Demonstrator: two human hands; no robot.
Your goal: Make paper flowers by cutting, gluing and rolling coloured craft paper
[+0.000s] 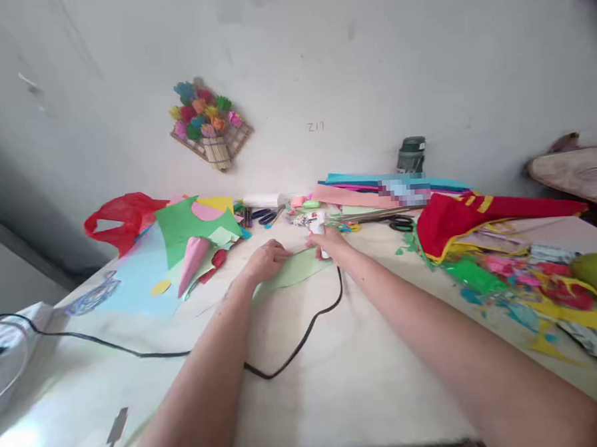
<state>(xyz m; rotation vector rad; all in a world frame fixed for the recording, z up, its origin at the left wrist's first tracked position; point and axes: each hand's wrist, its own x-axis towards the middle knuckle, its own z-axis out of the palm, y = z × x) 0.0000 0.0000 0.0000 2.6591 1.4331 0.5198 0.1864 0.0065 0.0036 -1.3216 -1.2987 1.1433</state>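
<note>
White plastic glue gun [316, 224] was gripped in the right hand [332, 240], fingers wrapped around it, near the middle of the pale cream tabletop [298, 410]. Pale green flat paper sheet [303, 268] was laid below and to the left of the gun, its right end beside it. The left hand [268, 260] was placed at the sheet's upper left part, fingers bent; whether the paper was pinched or just pressed cannot be told. Thin black cord [328, 309] was looped down from the gun and passed under the left forearm toward the left edge.

To the left, pink paper cone [193, 262] was set among scraps, near a bright green paper sheet [178, 223]. Yellow paper disc [160, 287] was placed on a light blue paper sheet [136, 289]; crumpled red plastic bag [128, 216] was seen behind.

To the right, black-handled scissors [402, 223] were left beside a red cloth with yellow trim [446, 226], and mixed coloured scraps [531, 278] were heaped in front of the cloth. Long coloured paper sheets [347, 193] were stacked at the back, with a dark green bottle [411, 154] stood behind them. Multicoloured flower bouquet [205, 115] was mounted on the grey-white wall [280, 64].
</note>
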